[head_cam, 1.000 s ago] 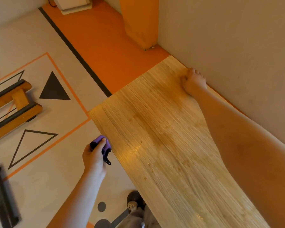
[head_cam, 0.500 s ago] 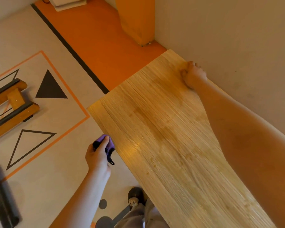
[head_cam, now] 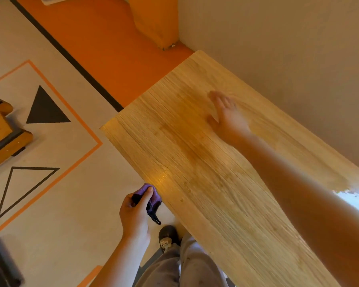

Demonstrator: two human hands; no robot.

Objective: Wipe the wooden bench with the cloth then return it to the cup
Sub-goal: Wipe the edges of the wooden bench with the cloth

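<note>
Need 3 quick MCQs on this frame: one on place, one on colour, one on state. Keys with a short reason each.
1. Where is the cloth?
A) in the left hand, beside the near edge of the bench
B) lying flat in the bench's middle
C) in the right hand

2. What colour is most of the cloth?
A) white
B) purple
C) green

3. How is the right hand?
A) clenched in a fist
B) gripping the bench's edge
C) open, fingers straight, over the bench

Key: 1 A, the left hand's fingers curl round it off the edge. 2 B, purple shows past the fingers. 3 C, its fingers are straight and hold nothing.
</note>
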